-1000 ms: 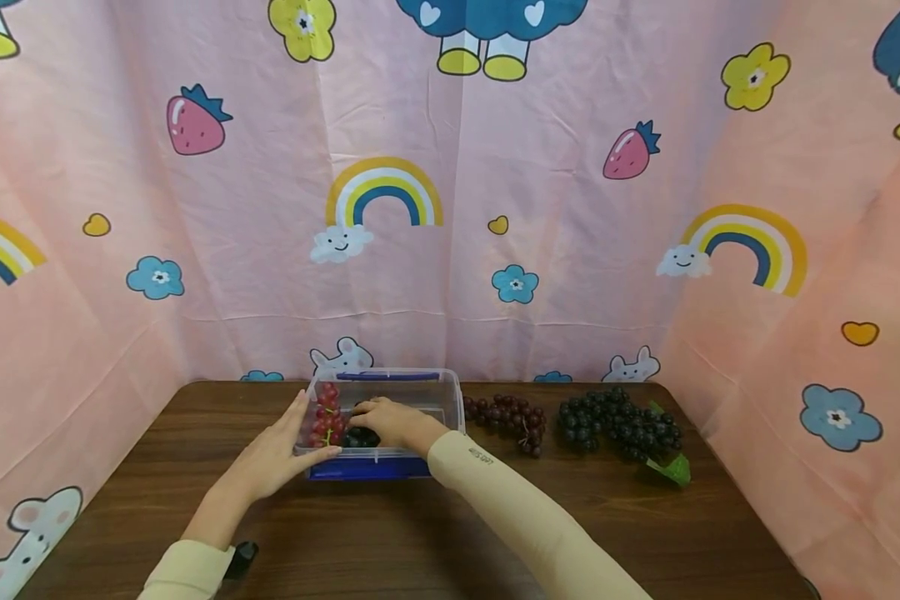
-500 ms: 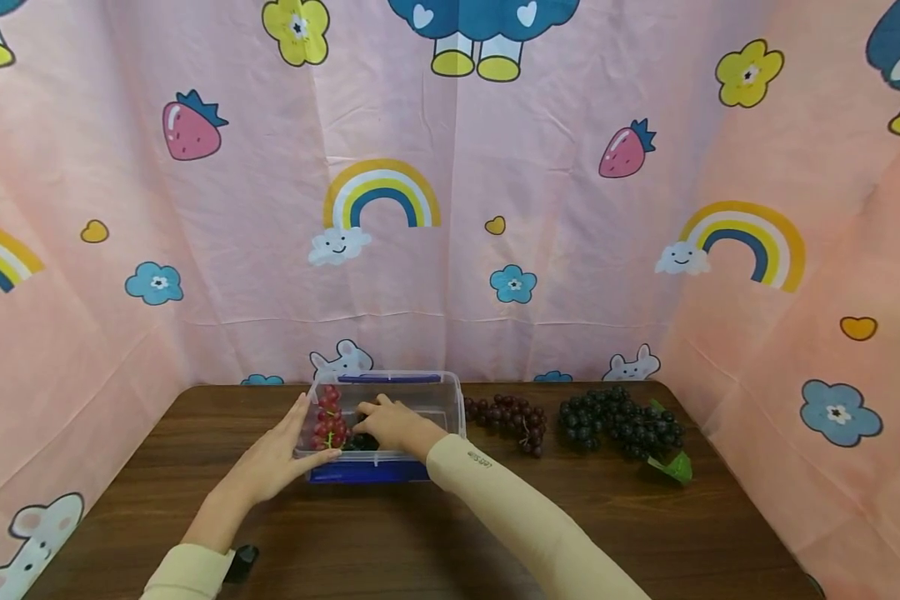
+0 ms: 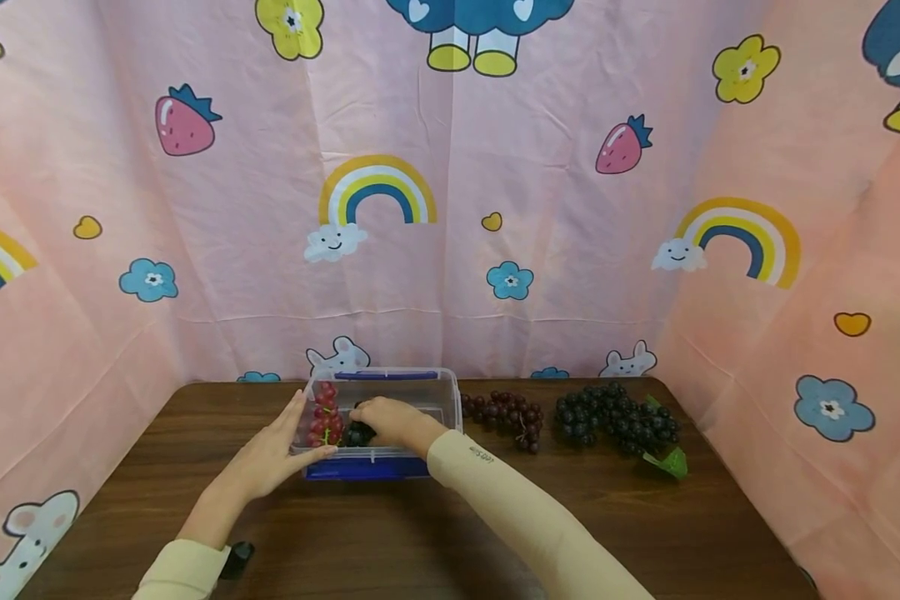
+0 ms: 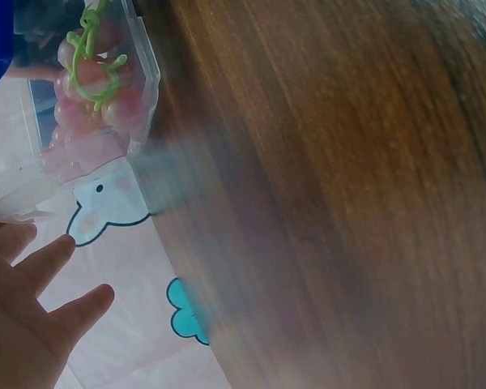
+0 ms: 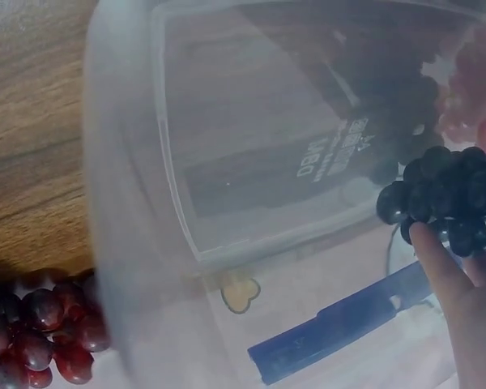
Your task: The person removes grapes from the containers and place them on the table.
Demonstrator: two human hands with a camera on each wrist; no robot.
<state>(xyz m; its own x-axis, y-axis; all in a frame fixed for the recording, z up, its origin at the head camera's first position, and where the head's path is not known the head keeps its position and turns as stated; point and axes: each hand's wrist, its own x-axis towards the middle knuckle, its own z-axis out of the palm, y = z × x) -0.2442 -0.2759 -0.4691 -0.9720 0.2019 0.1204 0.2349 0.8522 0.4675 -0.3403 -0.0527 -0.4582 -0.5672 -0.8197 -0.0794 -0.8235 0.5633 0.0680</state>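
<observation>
A clear plastic box with blue latches stands at the table's middle. Inside, at its left end, lies a bunch of red grapes. Beside it is a bunch of black grapes, also visible in the right wrist view. My right hand reaches into the box and grips the black bunch with bent fingers; some fingertips are hidden. My left hand rests against the box's left side, fingers straight, thumb along the front rim. In the left wrist view, its fingers are spread beside the box.
Right of the box lies a bunch of dark red grapes. Farther right are more black grapes with a green leaf. A patterned pink cloth hangs behind the brown wooden table.
My right hand's fingers lifted off the black grapes half a second ago and now lie bent over them again. My left hand stays at the box; the view shifts slightly.
</observation>
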